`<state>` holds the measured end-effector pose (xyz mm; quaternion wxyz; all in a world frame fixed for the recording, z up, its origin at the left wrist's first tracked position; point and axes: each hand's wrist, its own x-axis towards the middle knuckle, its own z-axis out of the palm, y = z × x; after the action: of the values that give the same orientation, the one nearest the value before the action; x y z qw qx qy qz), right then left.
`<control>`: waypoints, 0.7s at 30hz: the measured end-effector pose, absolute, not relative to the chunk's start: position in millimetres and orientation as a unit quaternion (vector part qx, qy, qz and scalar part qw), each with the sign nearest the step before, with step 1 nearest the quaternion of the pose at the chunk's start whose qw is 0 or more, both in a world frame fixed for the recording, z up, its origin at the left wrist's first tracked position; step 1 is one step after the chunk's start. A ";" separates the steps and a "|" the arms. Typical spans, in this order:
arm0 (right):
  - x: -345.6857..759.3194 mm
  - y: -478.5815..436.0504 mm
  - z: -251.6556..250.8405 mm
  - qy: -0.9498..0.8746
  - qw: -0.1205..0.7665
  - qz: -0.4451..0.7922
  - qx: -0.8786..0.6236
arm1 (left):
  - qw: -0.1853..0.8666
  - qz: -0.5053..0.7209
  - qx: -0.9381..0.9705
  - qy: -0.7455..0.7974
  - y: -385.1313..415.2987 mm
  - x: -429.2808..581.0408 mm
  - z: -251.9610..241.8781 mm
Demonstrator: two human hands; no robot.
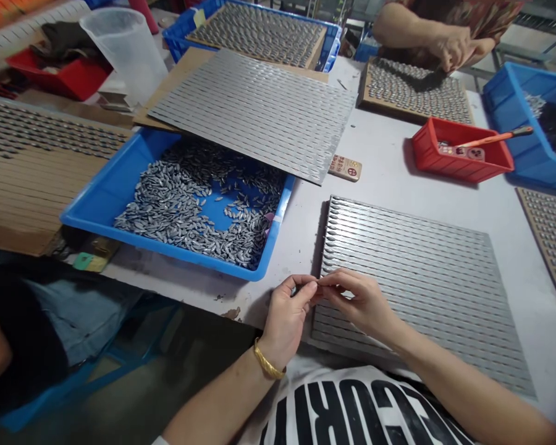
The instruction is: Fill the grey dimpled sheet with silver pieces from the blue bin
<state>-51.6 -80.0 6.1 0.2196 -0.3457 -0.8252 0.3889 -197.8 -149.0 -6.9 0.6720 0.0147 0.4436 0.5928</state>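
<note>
A white T-shirt point(352, 408) printed with large black lettering lay nearest the camera, and the person's bare forearms reached past it to the near edge of a pale work table point(505, 241). The left hand point(287, 321), a gold bangle point(266, 363) at its wrist, and the right hand point(356, 303) met above the left edge of a ridged metal board point(421, 296), which was lined with close rows of slender silver pieces. Neither hand was open or clenched into a fist: the fingers curved inward and the fingertips point(317, 285) came together in a fine pinch, though anything held between them was too small to tell. The work in hand was close finger work at the board's edge. To the left, a blue plastic tray point(120, 225) held a loose heap of the same silver pieces point(189, 210), and a second ridged board point(254, 111) lay across its far side. Farther off, a co-worker's hand point(451, 49) was over a brown-edged board point(417, 93), beyond a red tray point(461, 151) holding an orange-handled tool point(491, 139).
</note>
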 end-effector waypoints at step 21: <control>-28.0 -85.6 -38.0 -0.947 0.149 0.086 -0.272 | 0.680 0.583 -0.037 0.444 -159.7 -207.2 -14.3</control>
<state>-28.0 -85.6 -38.0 0.1491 -0.2717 -0.9469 0.0855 -207.2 -159.7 -14.3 0.6796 -0.0370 0.4438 0.5830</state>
